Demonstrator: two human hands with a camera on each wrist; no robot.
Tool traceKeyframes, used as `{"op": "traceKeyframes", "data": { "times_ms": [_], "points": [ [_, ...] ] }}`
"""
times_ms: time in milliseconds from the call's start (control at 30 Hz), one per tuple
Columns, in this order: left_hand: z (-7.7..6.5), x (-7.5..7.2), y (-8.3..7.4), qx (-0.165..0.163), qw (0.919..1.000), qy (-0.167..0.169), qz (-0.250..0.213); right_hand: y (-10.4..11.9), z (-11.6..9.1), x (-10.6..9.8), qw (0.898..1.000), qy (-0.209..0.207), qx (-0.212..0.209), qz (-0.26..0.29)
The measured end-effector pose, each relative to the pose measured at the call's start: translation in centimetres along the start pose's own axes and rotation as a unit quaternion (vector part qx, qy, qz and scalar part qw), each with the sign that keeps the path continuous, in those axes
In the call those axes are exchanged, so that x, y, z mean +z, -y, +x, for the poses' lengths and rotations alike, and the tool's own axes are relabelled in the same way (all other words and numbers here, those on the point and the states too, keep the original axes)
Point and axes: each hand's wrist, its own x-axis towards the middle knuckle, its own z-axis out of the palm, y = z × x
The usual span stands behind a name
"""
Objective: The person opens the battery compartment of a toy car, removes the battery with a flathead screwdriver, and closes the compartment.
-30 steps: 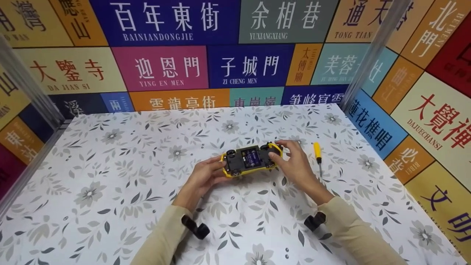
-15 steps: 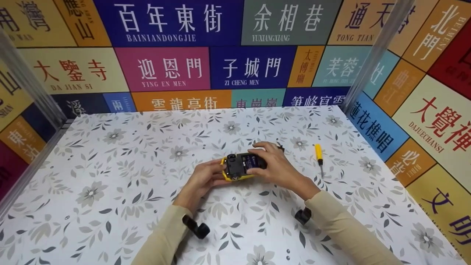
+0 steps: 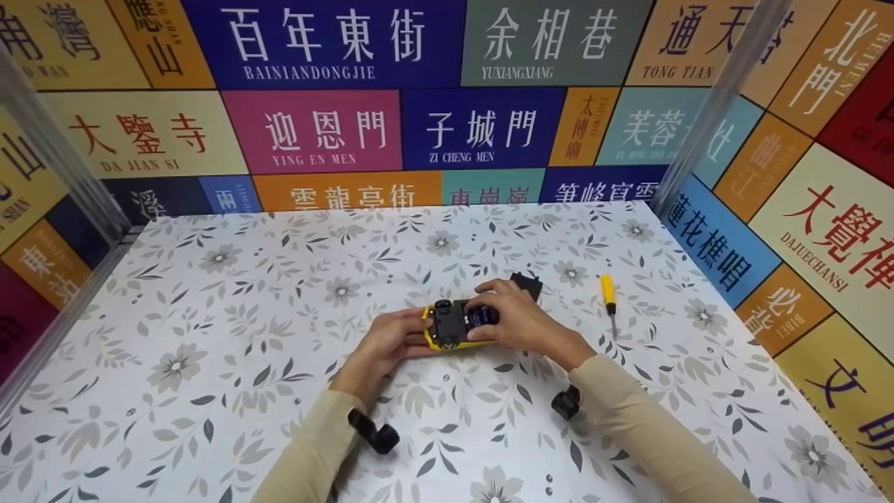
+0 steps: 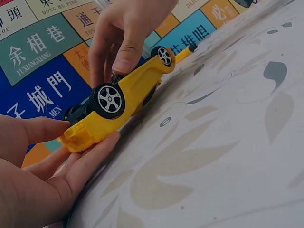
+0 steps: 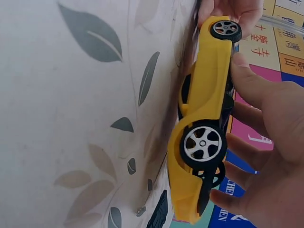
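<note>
A yellow toy car point(image 3: 447, 325) is held upside down above the table, its black underside facing up. My left hand point(image 3: 384, 344) grips one end, thumb on the underside and fingers beneath the body. Purple-blue batteries point(image 3: 483, 316) show in the compartment at mid-body. Over them, my right hand point(image 3: 527, 323) bends its thumb and fingertips onto the batteries from both sides. In the right wrist view the car point(image 5: 206, 90) stands side-on, its wheels toward my palm, and my right fingers hide the compartment. A small black plastic part point(image 3: 527, 285) lies just beyond my right hand.
A screwdriver point(image 3: 609, 297) with a yellow handle lies to the right of my right hand. The floral-covered table point(image 3: 244, 314) ends at a back wall point(image 3: 307, 129) of coloured street-name panels, with another panelled wall point(image 3: 768, 230) on the right.
My right hand has let go of the car's right end and shifted left onto the battery compartment, its fingers closing over the batteries. The left hand keeps its hold.
</note>
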Motion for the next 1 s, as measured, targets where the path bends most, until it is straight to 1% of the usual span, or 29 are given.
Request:
{"op": "traceKeyframes", "data": {
  "times_ms": [167,267,367,533,767,867,1000],
  "points": [
    [0.07,-0.02,0.13,-0.003,1.0000,-0.003,0.003,-0.04,0.01,-0.03,1.000,0.024,0.001,0.002],
    [0.10,-0.03,0.09,-0.007,1.0000,-0.001,-0.001,-0.13,-0.08,-0.04,1.000,0.027,-0.011,-0.003],
    [0.11,-0.04,0.05,-0.007,1.0000,0.001,-0.001,-0.22,-0.22,-0.03,0.999,0.021,-0.026,0.000],
    [0.16,-0.03,0.15,-0.008,1.0000,-0.006,0.002,-0.48,-0.41,0.15,0.999,0.010,-0.049,0.003],
    [0.21,-0.15,0.17,-0.011,0.9999,-0.013,0.004,-0.69,-0.69,0.45,0.998,0.004,-0.058,-0.015],
    [0.15,-0.14,0.11,-0.014,0.9998,-0.009,0.004,-0.62,-0.80,0.54,0.998,-0.001,-0.063,-0.024],
    [0.08,-0.08,0.07,-0.011,0.9999,-0.003,0.008,-0.62,-0.93,0.62,0.997,-0.013,-0.075,-0.023]
  ]
}}
